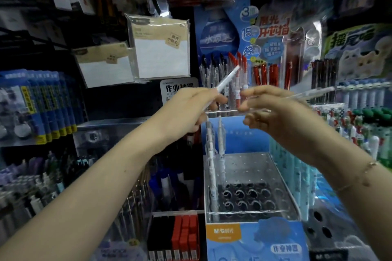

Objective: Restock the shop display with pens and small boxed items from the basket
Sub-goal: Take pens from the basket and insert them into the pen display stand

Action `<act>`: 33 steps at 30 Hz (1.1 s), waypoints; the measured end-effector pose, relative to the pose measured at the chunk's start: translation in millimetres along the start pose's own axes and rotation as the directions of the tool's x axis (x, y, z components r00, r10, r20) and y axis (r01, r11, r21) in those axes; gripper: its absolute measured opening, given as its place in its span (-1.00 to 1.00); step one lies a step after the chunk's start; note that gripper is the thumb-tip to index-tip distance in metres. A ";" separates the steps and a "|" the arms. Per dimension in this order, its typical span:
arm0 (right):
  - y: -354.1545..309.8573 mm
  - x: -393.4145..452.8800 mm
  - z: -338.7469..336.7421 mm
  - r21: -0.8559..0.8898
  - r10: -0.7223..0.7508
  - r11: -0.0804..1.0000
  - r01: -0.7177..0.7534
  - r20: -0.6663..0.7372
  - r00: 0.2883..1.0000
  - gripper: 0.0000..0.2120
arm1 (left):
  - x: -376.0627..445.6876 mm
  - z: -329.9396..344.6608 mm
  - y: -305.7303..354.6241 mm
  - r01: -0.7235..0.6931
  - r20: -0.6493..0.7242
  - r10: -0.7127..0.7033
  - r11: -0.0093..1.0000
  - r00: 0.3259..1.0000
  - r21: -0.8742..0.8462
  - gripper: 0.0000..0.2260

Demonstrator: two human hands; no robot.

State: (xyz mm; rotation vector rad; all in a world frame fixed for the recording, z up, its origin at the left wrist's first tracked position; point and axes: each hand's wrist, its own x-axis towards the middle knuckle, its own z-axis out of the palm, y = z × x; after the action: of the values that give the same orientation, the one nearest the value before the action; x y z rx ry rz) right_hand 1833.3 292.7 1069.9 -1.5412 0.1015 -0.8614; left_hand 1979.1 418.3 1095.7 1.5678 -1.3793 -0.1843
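Nearest the camera, the clear pen rack [244, 214] is sitting almost bare, its dark sockets gaping and only a few white pens [212, 154] standing along its left edge, so the pen-loading step looks to be under way. Above the rack, both forearms are reaching forward. The left hand [191, 108] is pinching a white pen [228, 78] between thumb and fingers, its far end tilting up and to the right. The right hand [273, 110] is curling loosely around clear pens [314, 93] (how many, I cannot tell) that are pointing away to the right. Next, I'd judge, one pen needs turning upright and lowering into an empty socket. The basket is not showing anywhere.
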 end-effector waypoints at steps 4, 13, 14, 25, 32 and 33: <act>-9.0 -8.8 4.0 -0.009 -0.202 0.979 0.203 -0.098 0.974 -0.79 | -6.7 -3.2 15.3 0.014 0.172 -0.028 0.997 0.985 0.082 -0.70; -6.6 -12.6 -2.9 0.195 -0.170 0.959 0.204 -0.179 0.969 -0.72 | -8.7 -4.4 26.9 -0.012 0.378 -0.037 0.992 0.925 0.126 -0.78; -11.0 -9.8 -3.4 0.192 -0.193 0.955 0.227 -0.177 0.965 -0.74 | -7.2 -1.9 28.5 -0.042 0.352 -0.013 0.988 0.936 0.148 -0.76; -20.4 18.1 19.8 -0.686 -0.307 0.685 0.246 0.034 0.951 -0.79 | 16.4 10.4 7.1 -0.187 0.143 0.145 0.917 0.979 0.351 -0.52; 14.3 5.9 -6.3 -0.431 -0.068 0.902 -0.008 -0.160 0.985 -0.98 | 10.7 5.1 -8.7 -0.230 0.172 0.163 0.814 0.972 0.533 -0.62; 20.4 2.3 -8.8 -0.407 -0.019 0.912 -0.051 -0.166 0.986 -0.93 | 10.9 4.6 -8.4 -0.233 0.179 0.160 0.810 0.971 0.538 -0.64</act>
State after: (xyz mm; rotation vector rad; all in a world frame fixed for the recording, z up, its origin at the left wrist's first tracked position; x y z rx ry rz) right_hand 1838.5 280.4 1052.1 -1.8523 0.4420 -0.9989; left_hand 1985.2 405.6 1092.4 1.8874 -1.7942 0.2825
